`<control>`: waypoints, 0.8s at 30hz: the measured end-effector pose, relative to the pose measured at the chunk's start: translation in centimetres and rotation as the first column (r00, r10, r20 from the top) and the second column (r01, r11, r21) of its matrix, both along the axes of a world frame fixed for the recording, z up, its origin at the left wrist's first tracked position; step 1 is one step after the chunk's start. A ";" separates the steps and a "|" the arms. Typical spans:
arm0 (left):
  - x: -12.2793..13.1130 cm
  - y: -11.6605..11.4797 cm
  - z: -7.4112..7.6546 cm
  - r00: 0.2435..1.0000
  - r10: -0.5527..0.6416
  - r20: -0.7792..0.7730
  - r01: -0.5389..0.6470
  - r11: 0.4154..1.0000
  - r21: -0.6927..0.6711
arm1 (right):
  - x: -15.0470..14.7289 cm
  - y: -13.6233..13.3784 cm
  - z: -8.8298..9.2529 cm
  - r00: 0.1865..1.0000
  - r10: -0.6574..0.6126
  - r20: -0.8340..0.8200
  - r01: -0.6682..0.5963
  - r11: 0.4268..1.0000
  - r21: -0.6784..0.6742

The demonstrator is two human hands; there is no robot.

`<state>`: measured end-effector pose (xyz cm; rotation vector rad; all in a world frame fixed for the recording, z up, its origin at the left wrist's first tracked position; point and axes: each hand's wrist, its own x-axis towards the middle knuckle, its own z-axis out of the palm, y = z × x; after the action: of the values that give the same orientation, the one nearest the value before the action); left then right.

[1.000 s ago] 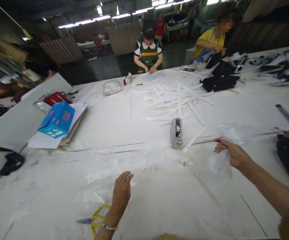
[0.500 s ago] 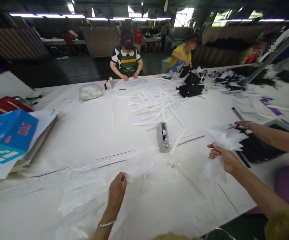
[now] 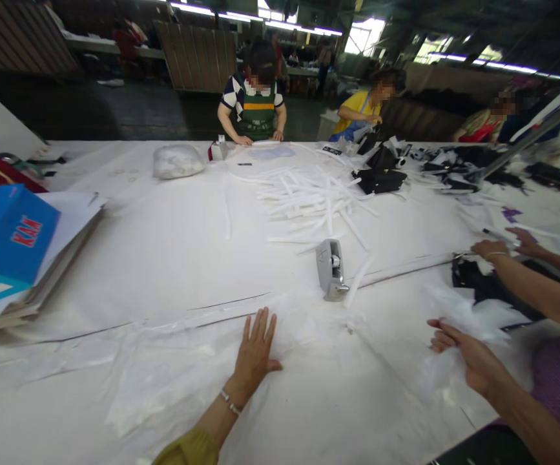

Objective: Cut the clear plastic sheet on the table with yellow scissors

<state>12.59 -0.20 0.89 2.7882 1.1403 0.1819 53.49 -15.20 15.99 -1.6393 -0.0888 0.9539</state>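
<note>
My left hand [image 3: 256, 349] lies palm down on the white table, its fingers stretched and apart. Under and beside it spreads thin clear plastic film [image 3: 163, 381]. My right hand [image 3: 466, 355] is closed, its index finger pointing left, around a bunch of thin translucent white sheets [image 3: 473, 310]. Part of the sheets hangs below the fingers, blurred. A grey tape dispenser [image 3: 325, 271] stands ahead, between my two hands. Close beyond the sheets lies a black fabric piece [image 3: 466, 274], partly covered by them and by a co-worker's arm.
A co-worker's hands [image 3: 493, 250] work at the right. White strips [image 3: 309, 197] are heaped mid-table, beside a black pouch [image 3: 381, 181]. At left, a blue box [image 3: 13, 226] sits on stacked sheets. A stuffed plastic bag [image 3: 177, 161] lies farther back, near another person [image 3: 255, 106].
My left hand has gone from a pinch to flat and spread, moving forward and right. My right hand still holds the sheets, lower and farther right in view. The co-worker's hands have shifted.
</note>
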 end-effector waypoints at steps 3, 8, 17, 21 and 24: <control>0.6 3.9 -0.3 0.995 0.098 0.003 -0.097 0.993 -0.064 | -0.7 0.1 0.5 0.986 -0.108 -0.124 0.103 0.994 -0.047; 1.3 4.0 -0.5 0.991 0.134 0.011 -0.133 0.988 -0.073 | -1.0 -0.4 0.3 0.977 -0.159 -0.142 0.151 0.986 -0.068; 1.1 1.8 -3.6 0.996 0.084 0.012 -0.083 0.994 -0.068 | -1.4 -0.4 -0.7 0.967 -0.187 -0.174 0.182 0.982 -0.041; 1.7 3.3 -2.8 0.989 0.137 -0.064 -0.149 0.949 -0.278 | -1.2 -0.4 -0.9 0.953 -0.239 -0.187 0.235 0.971 -0.041; 1.3 6.7 -0.3 0.930 0.357 -0.090 -0.364 0.855 -0.369 | 0.3 -1.5 -2.2 0.962 -0.223 -0.160 0.218 0.975 -0.048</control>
<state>13.93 6.46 0.61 2.2256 1.5124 -0.0328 53.84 -16.67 13.82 -1.5541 0.2186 0.9179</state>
